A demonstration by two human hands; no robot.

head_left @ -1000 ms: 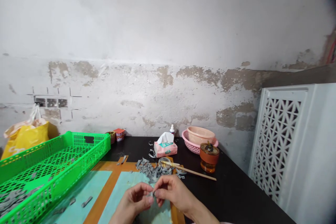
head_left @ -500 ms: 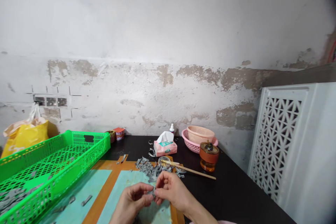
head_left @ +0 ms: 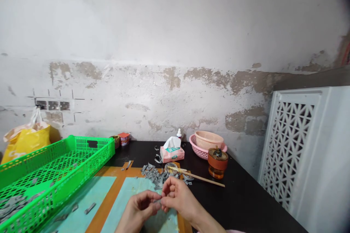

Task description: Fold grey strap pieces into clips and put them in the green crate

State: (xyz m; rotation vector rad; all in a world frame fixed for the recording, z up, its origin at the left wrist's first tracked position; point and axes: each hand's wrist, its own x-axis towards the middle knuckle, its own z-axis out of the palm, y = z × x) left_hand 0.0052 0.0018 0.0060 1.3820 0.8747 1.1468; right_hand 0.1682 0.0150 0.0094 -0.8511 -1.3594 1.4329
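My left hand [head_left: 141, 209] and my right hand [head_left: 177, 198] meet fingertip to fingertip above the light-blue mat [head_left: 123, 204]. Both pinch a small grey piece [head_left: 158, 201], mostly covered by the fingers, so its full shape cannot be made out. Just beyond the hands lies a heap of similar grey strips [head_left: 154, 174]. A small round clear container [head_left: 171, 168] stands at the heap's right side, with a brush-like wooden stick [head_left: 205, 179] resting across it. To the left, a few loose grey pieces [head_left: 90, 208] lie on the mat.
At left stands a green mesh crate [head_left: 82, 167] holding more grey pieces. Behind are a tissue box [head_left: 172, 154], a small white-capped bottle [head_left: 179, 133], pink basins [head_left: 209, 140] and a jar of amber liquid [head_left: 218, 164]. A yellow bag [head_left: 27, 142] sits far left.
The fingers have shifted very slightly around the small grey piece. Everything else stays where it was.
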